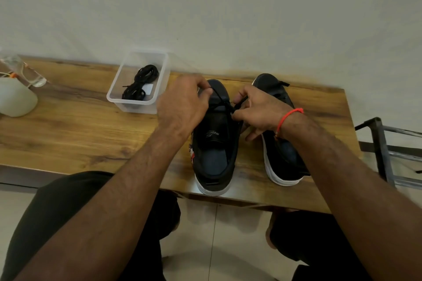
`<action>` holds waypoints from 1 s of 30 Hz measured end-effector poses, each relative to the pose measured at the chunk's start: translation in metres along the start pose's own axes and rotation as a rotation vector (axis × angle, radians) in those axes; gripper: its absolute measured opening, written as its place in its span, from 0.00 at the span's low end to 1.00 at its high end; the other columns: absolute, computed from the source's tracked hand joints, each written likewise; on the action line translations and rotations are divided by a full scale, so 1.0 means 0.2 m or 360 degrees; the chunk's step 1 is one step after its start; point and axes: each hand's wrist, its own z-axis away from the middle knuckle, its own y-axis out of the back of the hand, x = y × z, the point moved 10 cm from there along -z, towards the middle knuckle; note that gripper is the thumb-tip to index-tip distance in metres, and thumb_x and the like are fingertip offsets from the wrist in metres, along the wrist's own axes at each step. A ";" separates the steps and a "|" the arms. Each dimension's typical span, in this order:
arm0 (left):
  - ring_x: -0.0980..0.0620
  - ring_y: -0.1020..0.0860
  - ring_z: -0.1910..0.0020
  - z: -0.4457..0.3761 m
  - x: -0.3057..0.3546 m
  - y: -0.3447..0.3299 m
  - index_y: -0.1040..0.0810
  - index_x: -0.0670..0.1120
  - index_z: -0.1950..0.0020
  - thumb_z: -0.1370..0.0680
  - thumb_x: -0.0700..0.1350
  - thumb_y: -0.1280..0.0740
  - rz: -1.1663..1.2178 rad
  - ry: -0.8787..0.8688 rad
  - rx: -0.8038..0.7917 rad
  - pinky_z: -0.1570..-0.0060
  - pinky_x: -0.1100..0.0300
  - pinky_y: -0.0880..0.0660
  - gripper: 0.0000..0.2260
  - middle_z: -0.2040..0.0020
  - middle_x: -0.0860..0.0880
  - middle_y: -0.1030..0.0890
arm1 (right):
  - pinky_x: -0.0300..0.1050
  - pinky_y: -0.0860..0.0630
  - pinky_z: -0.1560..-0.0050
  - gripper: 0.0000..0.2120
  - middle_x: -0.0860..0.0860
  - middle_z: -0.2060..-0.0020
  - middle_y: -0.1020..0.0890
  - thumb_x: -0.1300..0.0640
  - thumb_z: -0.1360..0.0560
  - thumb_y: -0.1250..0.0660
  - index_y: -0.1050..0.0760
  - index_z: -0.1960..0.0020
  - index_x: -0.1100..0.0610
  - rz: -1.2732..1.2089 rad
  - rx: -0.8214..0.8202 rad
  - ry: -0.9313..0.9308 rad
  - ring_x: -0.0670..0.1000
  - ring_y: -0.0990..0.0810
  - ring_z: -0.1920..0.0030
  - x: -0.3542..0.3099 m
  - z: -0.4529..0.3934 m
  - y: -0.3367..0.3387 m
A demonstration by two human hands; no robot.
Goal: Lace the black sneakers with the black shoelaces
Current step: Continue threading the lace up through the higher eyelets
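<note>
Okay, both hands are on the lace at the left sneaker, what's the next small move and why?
Probably draw both lace ends even: the left hand and right hand each pinch the shoelace at the sneaker's toe-end eyelets; the rest looks unlaced.

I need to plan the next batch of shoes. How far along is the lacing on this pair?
Early. Nothing looks finished. In hand: the left hand and right hand each pinch the black shoelace near the toe of the left sneaker. Left: its upper eyelets, then the right sneaker; a bundled lace waits in the clear container.
</note>
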 end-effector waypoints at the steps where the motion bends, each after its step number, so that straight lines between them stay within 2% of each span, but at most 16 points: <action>1: 0.54 0.21 0.48 -0.01 -0.04 0.01 0.20 0.56 0.48 0.20 0.55 0.32 0.0111 0.0106 0.0028 0.56 0.57 0.29 0.05 0.48 0.58 0.19 | 0.60 0.16 0.58 0.13 0.56 0.53 0.19 0.62 0.22 0.34 0.33 0.43 0.50 0.0006 0.0006 -0.0006 0.57 0.14 0.57 0.00 0.00 0.00; 3: 0.53 0.20 0.50 -0.03 -0.11 -0.04 0.24 0.54 0.50 0.20 0.54 0.35 0.0337 0.0251 -0.0068 0.52 0.53 0.23 0.05 0.52 0.57 0.19 | 0.57 0.15 0.59 0.13 0.55 0.53 0.19 0.60 0.22 0.34 0.33 0.42 0.49 0.0026 0.0031 -0.0002 0.56 0.15 0.56 0.00 -0.01 0.01; 5: 0.50 0.20 0.52 -0.02 -0.09 -0.12 0.27 0.54 0.52 0.21 0.56 0.41 0.0452 0.0253 -0.0284 0.48 0.45 0.21 0.08 0.54 0.53 0.18 | 0.50 0.16 0.58 0.15 0.52 0.53 0.21 0.58 0.22 0.33 0.32 0.38 0.48 0.0186 0.0129 0.0093 0.53 0.17 0.55 -0.03 -0.01 0.02; 7: 0.48 0.20 0.54 -0.01 -0.04 -0.17 0.27 0.52 0.53 0.20 0.54 0.41 0.0427 0.0167 -0.0432 0.49 0.42 0.21 0.08 0.55 0.50 0.18 | 0.45 0.21 0.50 0.20 0.49 0.49 0.21 0.55 0.22 0.32 0.31 0.32 0.47 0.0402 0.0264 0.0262 0.50 0.20 0.51 -0.08 -0.01 0.02; 8: 0.48 0.21 0.54 0.00 -0.01 -0.18 0.26 0.51 0.53 0.19 0.52 0.40 0.0411 0.0124 -0.0459 0.49 0.42 0.22 0.07 0.55 0.49 0.18 | 0.45 0.23 0.45 0.21 0.49 0.46 0.22 0.53 0.22 0.32 0.30 0.31 0.47 0.0488 0.0316 0.0329 0.51 0.21 0.47 -0.10 -0.02 0.00; 10: 0.48 0.21 0.54 0.00 0.00 -0.17 0.25 0.50 0.53 0.19 0.51 0.39 0.0459 0.0117 -0.0454 0.49 0.43 0.22 0.07 0.56 0.49 0.18 | 0.53 0.23 0.39 0.17 0.51 0.42 0.22 0.47 0.23 0.32 0.26 0.35 0.45 0.0589 0.0407 0.0389 0.54 0.22 0.42 -0.10 -0.03 -0.01; 12: 0.49 0.20 0.53 -0.02 -0.04 -0.15 0.24 0.50 0.53 0.19 0.50 0.38 0.0533 0.0178 -0.0397 0.48 0.45 0.21 0.06 0.55 0.50 0.17 | 0.57 0.21 0.44 0.07 0.51 0.46 0.22 0.46 0.23 0.32 0.22 0.46 0.44 0.0584 0.0536 0.0430 0.55 0.22 0.44 -0.12 -0.02 0.01; 14: 0.50 0.20 0.52 -0.04 -0.06 -0.12 0.23 0.51 0.52 0.19 0.49 0.37 0.0556 0.0181 -0.0347 0.48 0.49 0.21 0.05 0.54 0.51 0.18 | 0.56 0.21 0.46 0.01 0.50 0.49 0.24 0.48 0.23 0.32 0.24 0.52 0.43 0.0601 0.0633 0.0489 0.54 0.23 0.46 -0.15 0.00 0.04; 17: 0.51 0.20 0.53 -0.05 -0.03 -0.12 0.21 0.51 0.51 0.19 0.46 0.35 0.0632 0.0106 -0.0365 0.49 0.53 0.21 0.03 0.52 0.53 0.19 | 0.53 0.22 0.46 0.07 0.49 0.50 0.24 0.49 0.23 0.30 0.26 0.47 0.45 0.0516 0.0622 0.0506 0.51 0.23 0.49 -0.15 0.00 0.06; 19: 0.53 0.21 0.58 -0.04 -0.01 -0.13 0.20 0.52 0.50 0.20 0.44 0.36 0.0736 0.0120 -0.0415 0.52 0.54 0.22 0.05 0.53 0.53 0.18 | 0.46 0.23 0.49 0.16 0.47 0.51 0.24 0.45 0.24 0.29 0.29 0.41 0.49 0.0445 0.0497 0.0434 0.49 0.23 0.51 -0.12 -0.01 0.03; 21: 0.54 0.23 0.61 -0.03 0.02 -0.15 0.20 0.54 0.51 0.21 0.42 0.37 0.0760 0.0097 -0.0501 0.55 0.53 0.23 0.08 0.56 0.52 0.18 | 0.42 0.24 0.52 0.20 0.47 0.53 0.24 0.45 0.24 0.29 0.29 0.38 0.51 0.0428 0.0431 0.0414 0.48 0.23 0.52 -0.11 0.00 -0.01; 24: 0.57 0.21 0.57 -0.01 0.05 -0.18 0.20 0.56 0.53 0.25 0.51 0.34 0.0480 -0.0067 -0.0586 0.50 0.53 0.20 0.04 0.57 0.57 0.18 | 0.42 0.24 0.55 0.17 0.48 0.55 0.23 0.52 0.24 0.30 0.29 0.37 0.53 0.0405 0.0474 0.0437 0.50 0.22 0.54 -0.13 0.00 -0.01; 26: 0.57 0.20 0.51 -0.01 0.05 -0.20 0.19 0.58 0.51 0.27 0.58 0.33 0.0251 -0.0171 -0.0580 0.47 0.51 0.20 0.08 0.54 0.60 0.18 | 0.37 0.26 0.60 0.16 0.48 0.57 0.22 0.56 0.24 0.32 0.30 0.37 0.53 0.0354 0.0497 0.0404 0.48 0.22 0.57 -0.12 0.00 0.01; 30: 0.54 0.20 0.50 -0.03 0.00 -0.23 0.15 0.58 0.50 0.24 0.59 0.28 0.0005 -0.0252 -0.0560 0.49 0.48 0.19 0.08 0.53 0.57 0.17 | 0.34 0.31 0.64 0.18 0.51 0.55 0.21 0.58 0.24 0.32 0.32 0.36 0.51 0.0327 0.0466 0.0327 0.46 0.22 0.59 -0.09 -0.01 0.04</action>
